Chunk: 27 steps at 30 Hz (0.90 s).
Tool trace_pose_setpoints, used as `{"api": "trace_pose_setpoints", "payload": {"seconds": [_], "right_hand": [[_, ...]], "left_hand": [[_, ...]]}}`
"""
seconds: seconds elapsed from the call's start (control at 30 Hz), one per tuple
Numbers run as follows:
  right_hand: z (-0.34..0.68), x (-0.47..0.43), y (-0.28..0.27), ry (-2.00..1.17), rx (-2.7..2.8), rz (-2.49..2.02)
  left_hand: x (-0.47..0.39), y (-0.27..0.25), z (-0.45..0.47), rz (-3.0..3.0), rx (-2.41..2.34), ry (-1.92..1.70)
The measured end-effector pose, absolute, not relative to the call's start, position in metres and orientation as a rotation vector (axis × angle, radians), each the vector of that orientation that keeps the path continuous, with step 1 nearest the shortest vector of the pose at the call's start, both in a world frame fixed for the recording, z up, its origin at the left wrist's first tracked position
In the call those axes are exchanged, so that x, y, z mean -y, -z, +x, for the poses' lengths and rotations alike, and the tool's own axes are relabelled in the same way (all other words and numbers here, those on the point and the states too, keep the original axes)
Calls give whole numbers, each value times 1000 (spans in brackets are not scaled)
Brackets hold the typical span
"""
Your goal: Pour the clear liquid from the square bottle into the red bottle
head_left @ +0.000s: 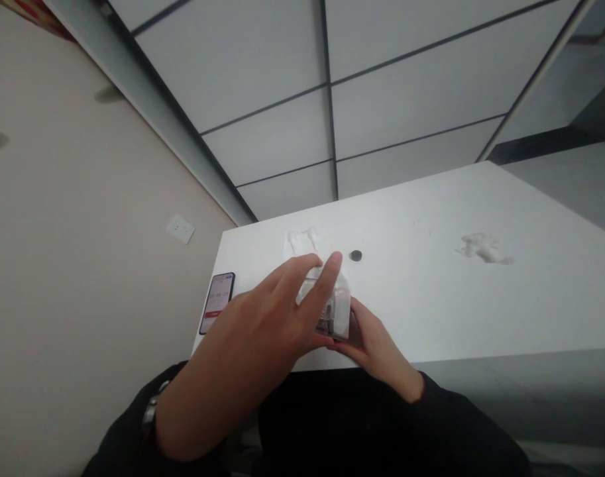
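Near the front edge of the white table, a small box-like object is between my hands. It has clear and white sides and something dark inside; its exact kind is unclear. My left hand reaches over it from above, fingers bent around its top and near side. From the right, my right hand grips its lower side. The fingers cover much of the object. Just beyond it lies a small dark round disc. A clear, thin plastic-looking piece lies behind my left hand.
A phone with a lit screen lies at the table's left edge, beside the wall. Farther right is a crumpled whitish piece. Pale panelled doors stand behind the table, and a wall outlet is on the left.
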State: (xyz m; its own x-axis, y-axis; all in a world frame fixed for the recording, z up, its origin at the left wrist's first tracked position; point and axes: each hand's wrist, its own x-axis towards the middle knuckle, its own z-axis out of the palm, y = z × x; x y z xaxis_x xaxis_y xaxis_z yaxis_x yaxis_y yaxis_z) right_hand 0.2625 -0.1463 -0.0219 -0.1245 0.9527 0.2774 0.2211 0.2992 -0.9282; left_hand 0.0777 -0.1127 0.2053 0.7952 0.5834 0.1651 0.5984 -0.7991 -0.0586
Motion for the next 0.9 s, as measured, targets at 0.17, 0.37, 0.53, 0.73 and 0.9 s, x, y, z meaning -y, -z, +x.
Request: {"api": "trace_pose_setpoints", "payload": {"seconds": [0.17,0.37,0.53,0.73,0.9], "right_hand": [[263,147,22,-925,1573,-1089],[262,146,25,-918,1579,-1098],[263,145,25,-882,1626,-1079],[265,145,32,-829,1659,-1080],[268,146,41,-787,1686,-1114]], "left_hand": [[113,-206,80,-2899,914,238],[114,-203,73,-2909,938,281],[113,-163,40,-2885,1173,689],[115,-65,27,-2717,1747,1973],[120,1,55,-2011,1969,3163]]}}
